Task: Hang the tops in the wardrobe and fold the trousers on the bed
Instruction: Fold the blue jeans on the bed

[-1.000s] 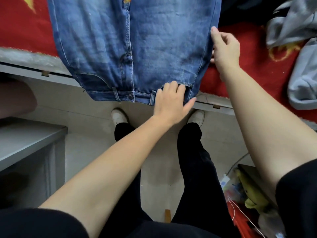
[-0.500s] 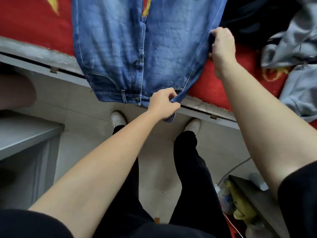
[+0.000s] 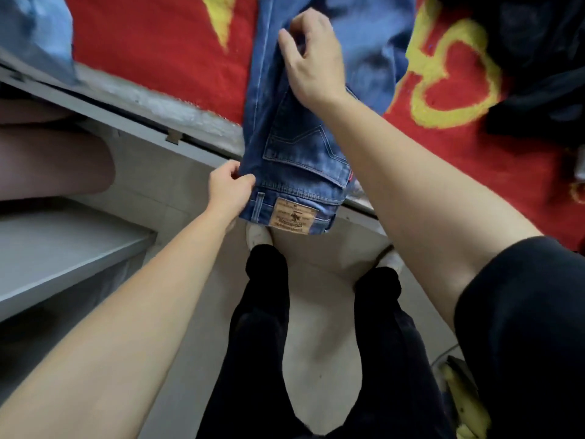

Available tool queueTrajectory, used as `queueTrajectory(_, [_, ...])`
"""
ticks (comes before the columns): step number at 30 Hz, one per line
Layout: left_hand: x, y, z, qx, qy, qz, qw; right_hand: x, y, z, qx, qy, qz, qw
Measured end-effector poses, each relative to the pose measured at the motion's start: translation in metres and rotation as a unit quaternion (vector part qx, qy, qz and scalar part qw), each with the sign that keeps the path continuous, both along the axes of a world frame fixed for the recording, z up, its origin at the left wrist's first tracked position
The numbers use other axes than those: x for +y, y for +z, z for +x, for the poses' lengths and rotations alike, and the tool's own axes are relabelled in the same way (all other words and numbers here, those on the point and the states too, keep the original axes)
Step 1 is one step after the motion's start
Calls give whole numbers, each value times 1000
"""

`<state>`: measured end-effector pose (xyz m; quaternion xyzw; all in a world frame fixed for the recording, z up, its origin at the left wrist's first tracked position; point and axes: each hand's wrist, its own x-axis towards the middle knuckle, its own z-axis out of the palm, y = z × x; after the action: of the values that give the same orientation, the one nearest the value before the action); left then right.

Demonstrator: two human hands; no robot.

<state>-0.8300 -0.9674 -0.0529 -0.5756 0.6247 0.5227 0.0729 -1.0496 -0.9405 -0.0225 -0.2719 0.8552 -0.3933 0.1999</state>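
Blue denim jeans [image 3: 300, 153] lie folded lengthwise on the red patterned bed blanket [image 3: 164, 52], waistband overhanging the bed edge. Left hand [image 3: 229, 186] pinches the waistband corner; pale tiled floor [image 3: 316, 312] is open below its fingers. Right hand [image 3: 311, 58] sits curled on the denim farther up, grip unconfirmed.

Jeans [image 3: 294, 160]: one; left hand [image 3: 229, 188], right hand [image 3: 311, 64]: two; shoes [image 3: 258, 236]: two; red blanket [image 3: 158, 42]: one

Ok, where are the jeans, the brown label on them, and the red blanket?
jeans [image 3: 294, 160]: head view, back pocket.
brown label [image 3: 292, 216]: head view, its middle.
red blanket [image 3: 152, 42]: head view, bare red part left of jeans.
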Motion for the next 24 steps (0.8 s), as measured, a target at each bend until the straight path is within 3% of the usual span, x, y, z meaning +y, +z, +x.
queueTrajectory(5, [-17, -37, 19, -16, -73, -4, 997, -21, -58, 13, -24, 175, 169, 970])
queueTrajectory(10, [-17, -36, 4, 9, -23, 43, 999, -7, -44, 10, -38, 141, 128, 981])
queueTrajectory(13, [-18, -29, -5, 3, -19, 56, 998, 10, -31, 1, 100, 102, 137, 980])
queueTrajectory(15, [-21, -24, -16, -28, -86, -66, 994, 21, -25, -10, 247, 58, 209, 944])
queueTrajectory(17, [-27, -18, -36, -19, -150, -259, 954, 32, -27, -26, 291, -7, 280, 915])
queueTrajectory(19, [-35, -12, -70, 33, -232, -369, 899, 43, -37, -43, 267, -48, 322, 907])
queueTrajectory(21, [-49, -17, -112, 36, -379, -393, 837, 53, -51, -58, 234, -37, 340, 910])
queueTrajectory(23, [-70, -27, -150, -34, -504, -394, 768, 59, -66, -70, 194, -15, 340, 920])
queueTrajectory(24, [-81, -32, -163, -74, -532, -386, 750, 61, -73, -74, 170, -10, 340, 925])
